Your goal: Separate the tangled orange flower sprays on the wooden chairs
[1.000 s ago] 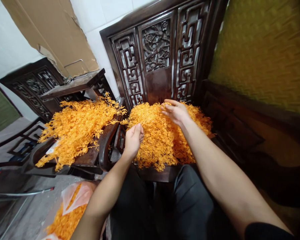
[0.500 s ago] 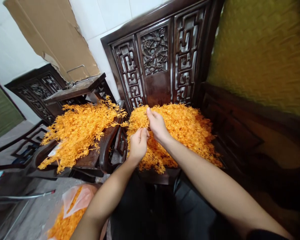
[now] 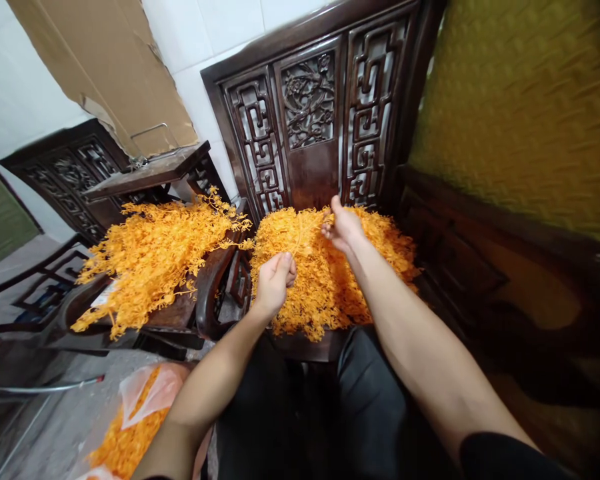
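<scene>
A heap of orange plastic sprigs covers the seat of a dark carved wooden chair in front of me. My left hand is closed around the stem end of one sprig at the heap's left side. My right hand pinches the same thin orange sprig further back, near the chair's backrest, so the sprig stretches between both hands. A second heap of orange sprigs lies on the neighbouring chair to the left.
A curved wooden armrest separates the two seats. A plastic bag with orange pieces lies on the floor at lower left. Cardboard leans on the white wall. A yellow-green textured panel stands at right.
My right hand was next to the left half a second ago; it has drawn away toward the backrest, pulling along the sprig. My left hand stayed near the armrest.
</scene>
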`<state>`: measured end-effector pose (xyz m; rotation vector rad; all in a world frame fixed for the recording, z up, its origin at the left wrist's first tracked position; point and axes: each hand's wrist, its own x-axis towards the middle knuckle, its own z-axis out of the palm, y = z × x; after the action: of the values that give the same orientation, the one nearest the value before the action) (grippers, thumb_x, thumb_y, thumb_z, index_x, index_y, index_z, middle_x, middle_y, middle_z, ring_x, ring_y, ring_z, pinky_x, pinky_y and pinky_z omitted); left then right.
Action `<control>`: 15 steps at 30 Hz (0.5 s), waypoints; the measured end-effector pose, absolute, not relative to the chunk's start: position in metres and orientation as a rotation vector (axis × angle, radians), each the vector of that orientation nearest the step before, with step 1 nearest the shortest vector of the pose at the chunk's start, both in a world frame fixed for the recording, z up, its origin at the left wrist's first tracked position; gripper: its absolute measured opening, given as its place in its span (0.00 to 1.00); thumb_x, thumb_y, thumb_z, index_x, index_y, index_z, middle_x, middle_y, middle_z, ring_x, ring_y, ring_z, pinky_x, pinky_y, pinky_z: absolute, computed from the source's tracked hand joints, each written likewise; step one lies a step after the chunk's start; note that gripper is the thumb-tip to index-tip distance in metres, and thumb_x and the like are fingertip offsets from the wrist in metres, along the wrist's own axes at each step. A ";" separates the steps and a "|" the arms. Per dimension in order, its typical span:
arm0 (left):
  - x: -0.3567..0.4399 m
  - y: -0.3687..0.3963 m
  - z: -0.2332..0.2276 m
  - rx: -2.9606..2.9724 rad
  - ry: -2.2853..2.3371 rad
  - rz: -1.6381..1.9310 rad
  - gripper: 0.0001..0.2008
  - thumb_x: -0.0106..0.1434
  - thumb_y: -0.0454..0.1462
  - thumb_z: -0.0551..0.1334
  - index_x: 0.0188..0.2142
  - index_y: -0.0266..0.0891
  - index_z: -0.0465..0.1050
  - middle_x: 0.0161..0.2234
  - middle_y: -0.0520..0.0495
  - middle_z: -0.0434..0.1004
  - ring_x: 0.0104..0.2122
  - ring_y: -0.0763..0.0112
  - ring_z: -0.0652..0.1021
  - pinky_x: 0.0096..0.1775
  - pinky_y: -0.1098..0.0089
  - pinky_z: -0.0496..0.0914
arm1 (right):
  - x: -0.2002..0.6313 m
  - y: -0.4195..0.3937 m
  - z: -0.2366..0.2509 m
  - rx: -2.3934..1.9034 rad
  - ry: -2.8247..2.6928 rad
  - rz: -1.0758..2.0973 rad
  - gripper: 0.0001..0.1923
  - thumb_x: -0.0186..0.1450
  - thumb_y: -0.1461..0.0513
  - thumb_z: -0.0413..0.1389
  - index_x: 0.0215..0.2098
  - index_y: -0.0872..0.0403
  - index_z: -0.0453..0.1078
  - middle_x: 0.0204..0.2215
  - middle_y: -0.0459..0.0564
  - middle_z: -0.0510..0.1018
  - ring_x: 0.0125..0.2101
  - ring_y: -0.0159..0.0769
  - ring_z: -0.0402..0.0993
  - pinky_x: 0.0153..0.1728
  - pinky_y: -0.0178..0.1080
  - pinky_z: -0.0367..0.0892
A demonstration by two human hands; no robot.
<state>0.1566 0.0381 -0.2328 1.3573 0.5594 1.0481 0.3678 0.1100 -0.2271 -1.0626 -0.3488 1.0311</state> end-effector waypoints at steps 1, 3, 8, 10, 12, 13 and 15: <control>0.157 0.040 -0.232 1.343 0.553 1.046 0.26 0.65 0.56 0.64 0.25 0.38 0.63 0.16 0.59 0.52 0.17 0.81 0.55 0.21 0.74 0.49 | 0.367 0.107 -0.228 -1.033 -0.384 1.062 0.24 0.60 0.42 0.65 0.29 0.51 0.64 0.20 0.39 0.66 0.15 0.24 0.60 0.14 0.30 0.59; 0.158 0.043 -0.229 1.287 0.527 1.035 0.25 0.64 0.55 0.65 0.26 0.38 0.63 0.16 0.59 0.52 0.16 0.82 0.54 0.21 0.75 0.48 | 0.365 0.102 -0.228 -0.966 -0.457 1.105 0.18 0.60 0.50 0.68 0.32 0.52 0.67 0.25 0.42 0.72 0.19 0.23 0.64 0.17 0.28 0.62; 0.155 0.046 -0.221 1.086 0.462 1.034 0.24 0.63 0.52 0.68 0.26 0.38 0.62 0.16 0.61 0.49 0.16 0.82 0.51 0.20 0.76 0.45 | 0.366 0.102 -0.231 -0.790 -0.593 1.259 0.07 0.65 0.60 0.58 0.41 0.53 0.73 0.37 0.51 0.81 0.29 0.29 0.74 0.26 0.31 0.72; 0.152 0.048 -0.219 1.017 0.440 1.023 0.22 0.63 0.50 0.68 0.26 0.38 0.62 0.16 0.61 0.49 0.16 0.82 0.51 0.19 0.77 0.45 | 0.368 0.103 -0.236 -0.806 -0.676 1.197 0.14 0.60 0.63 0.57 0.45 0.52 0.73 0.41 0.52 0.82 0.34 0.32 0.77 0.31 0.34 0.75; 0.149 0.050 -0.216 0.954 0.404 0.998 0.21 0.66 0.47 0.67 0.26 0.38 0.62 0.16 0.60 0.50 0.16 0.82 0.51 0.19 0.77 0.45 | 0.370 0.105 -0.241 -0.927 -0.787 1.024 0.21 0.58 0.64 0.58 0.50 0.51 0.73 0.42 0.52 0.83 0.38 0.37 0.79 0.37 0.40 0.77; 0.147 0.052 -0.215 0.919 0.383 0.980 0.20 0.67 0.45 0.66 0.26 0.37 0.62 0.16 0.60 0.49 0.16 0.82 0.50 0.19 0.77 0.45 | 0.371 0.105 -0.243 -1.019 -0.860 0.900 0.22 0.59 0.63 0.58 0.53 0.51 0.73 0.43 0.52 0.82 0.41 0.39 0.79 0.42 0.44 0.78; 0.145 0.054 -0.213 0.830 0.342 0.936 0.19 0.71 0.42 0.61 0.26 0.37 0.62 0.17 0.60 0.47 0.16 0.82 0.49 0.19 0.76 0.45 | 0.371 0.104 -0.245 -1.219 -1.044 0.608 0.24 0.61 0.61 0.58 0.56 0.52 0.73 0.49 0.55 0.81 0.49 0.47 0.78 0.54 0.54 0.73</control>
<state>0.1448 0.0538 -0.2133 0.8298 0.3423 0.9355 0.3705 0.1045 -0.2448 -1.2186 -1.0439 0.6084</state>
